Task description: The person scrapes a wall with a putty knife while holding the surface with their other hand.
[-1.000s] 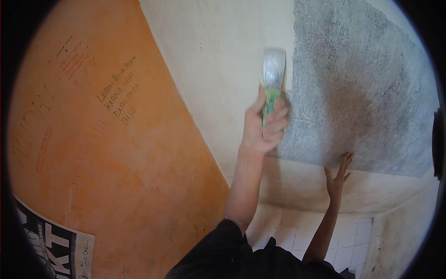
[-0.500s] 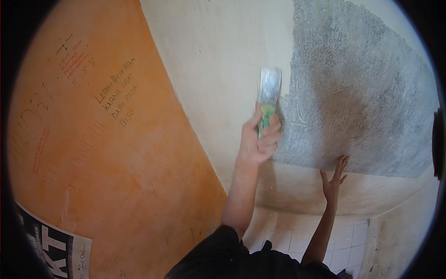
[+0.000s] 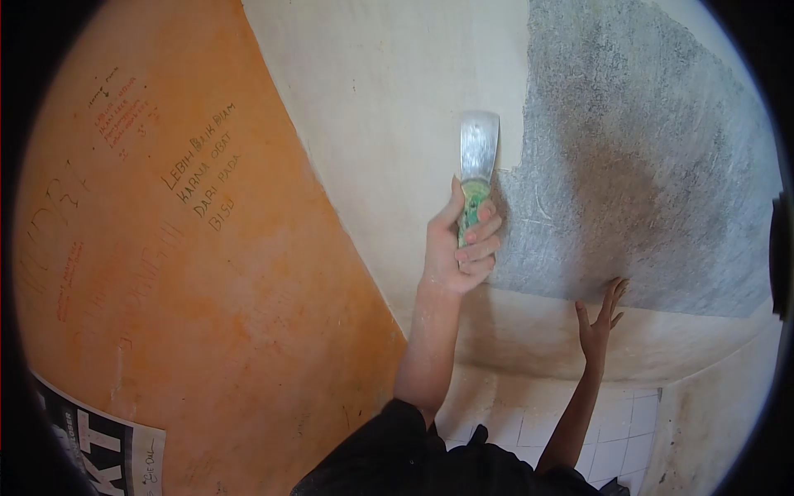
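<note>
on the cream wall (image 3: pixel 389 99), right at the left border of the gray patch (image 3: pixel 645 165), sits the scraper (image 3: pixel 479 153). long axis near vertical, leaning slightly right at the top. blade points up, green handle down. blade face lies flat to the wall, mostly on the cream side, its right edge touching the patch border.

left hand (image 3: pixel 459 244) is below the blade, fist wrapped round the handle: thumb up along the handle's left side, four fingers curled over from the right. only the handle's top end and a strip between thumb and fingers show; the blade sticks out clear above the fist.

right hand (image 3: pixel 597 331) is lower right, well apart from the scraper. palm flat on the wall, fingers splayed and pointing up, tips just over the patch's bottom edge. holds nothing.

counts: one scraper, two hands, one gray patch.

left of the cream wall is an orange wall (image 3: pixel 207 289) with handwritten writing (image 3: pixel 203 165). one poster (image 3: pixel 91 438) at its bottom left, partly cut off. white tiles (image 3: pixel 620 438) bottom right. dark sleeve (image 3: pixel 389 450) at the bottom edge.
</note>
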{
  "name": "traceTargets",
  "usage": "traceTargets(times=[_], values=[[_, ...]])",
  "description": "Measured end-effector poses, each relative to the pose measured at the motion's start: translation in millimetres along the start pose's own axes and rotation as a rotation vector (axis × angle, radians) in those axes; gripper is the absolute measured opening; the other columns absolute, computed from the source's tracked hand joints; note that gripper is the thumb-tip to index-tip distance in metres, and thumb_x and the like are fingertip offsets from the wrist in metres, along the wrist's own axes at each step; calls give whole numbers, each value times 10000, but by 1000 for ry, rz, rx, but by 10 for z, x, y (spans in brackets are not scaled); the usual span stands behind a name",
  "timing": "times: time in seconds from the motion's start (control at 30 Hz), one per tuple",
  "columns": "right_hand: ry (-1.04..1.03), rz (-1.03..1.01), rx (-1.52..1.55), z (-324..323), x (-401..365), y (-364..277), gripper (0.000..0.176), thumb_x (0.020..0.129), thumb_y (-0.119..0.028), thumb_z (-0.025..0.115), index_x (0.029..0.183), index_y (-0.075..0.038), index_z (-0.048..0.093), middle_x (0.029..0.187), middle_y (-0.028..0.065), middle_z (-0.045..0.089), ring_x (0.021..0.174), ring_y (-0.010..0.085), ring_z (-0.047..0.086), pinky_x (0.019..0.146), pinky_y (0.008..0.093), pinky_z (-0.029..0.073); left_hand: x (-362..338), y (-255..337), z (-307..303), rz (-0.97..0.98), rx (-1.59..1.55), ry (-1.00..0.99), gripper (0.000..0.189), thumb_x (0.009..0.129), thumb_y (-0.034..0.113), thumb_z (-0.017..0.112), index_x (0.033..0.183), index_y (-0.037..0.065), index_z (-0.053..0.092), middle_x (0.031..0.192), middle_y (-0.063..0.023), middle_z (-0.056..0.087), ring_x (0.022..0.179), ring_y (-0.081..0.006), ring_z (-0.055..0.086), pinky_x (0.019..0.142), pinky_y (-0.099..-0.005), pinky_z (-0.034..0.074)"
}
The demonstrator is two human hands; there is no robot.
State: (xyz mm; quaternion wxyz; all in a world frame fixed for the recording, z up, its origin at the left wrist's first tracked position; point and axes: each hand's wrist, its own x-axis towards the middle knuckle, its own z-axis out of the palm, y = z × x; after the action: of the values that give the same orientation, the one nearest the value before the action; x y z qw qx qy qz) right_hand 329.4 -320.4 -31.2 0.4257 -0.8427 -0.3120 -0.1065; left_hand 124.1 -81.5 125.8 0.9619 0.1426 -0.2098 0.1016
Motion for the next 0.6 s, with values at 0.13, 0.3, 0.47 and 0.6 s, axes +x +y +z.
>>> traceTargets(times=[0.13,0.3,0.47,0.6], values=[[-26,6,-9,-15,0,29,914,880,-467,631,1557,-233,62,1625,74,6,1494,280,-2,1116,648,-13,-254,-150,-225,-11,-43,-14,544,1016,537,299,893,48,503,644,0,420,405,-76,323,342,-226,193],[-8,-22,-15,-6,9,43,916,881,-475,627,1557,-228,60,1625,76,6,1494,284,-2,1114,650,-12,-480,-374,-504,-23,-133,9,548,1017,534,297,904,42,508,640,3,417,409,-75,318,344,-227,201],[1,-7,7,29,9,-20,934,873,-469,639,1557,-206,60,1623,92,20,1493,290,-7,1121,634,-26,-382,-215,-371,-8,-63,113,570,1015,539,303,896,29,529,628,-5,409,397,-87,311,329,-236,184],[-10,2,-9,8,12,26,947,867,-467,648,1556,-189,61,1621,102,32,1493,292,-13,1129,615,-35,-513,-311,-443,-27,-66,75,573,1013,542,309,888,30,533,626,-1,407,396,-89,313,327,-236,188]])
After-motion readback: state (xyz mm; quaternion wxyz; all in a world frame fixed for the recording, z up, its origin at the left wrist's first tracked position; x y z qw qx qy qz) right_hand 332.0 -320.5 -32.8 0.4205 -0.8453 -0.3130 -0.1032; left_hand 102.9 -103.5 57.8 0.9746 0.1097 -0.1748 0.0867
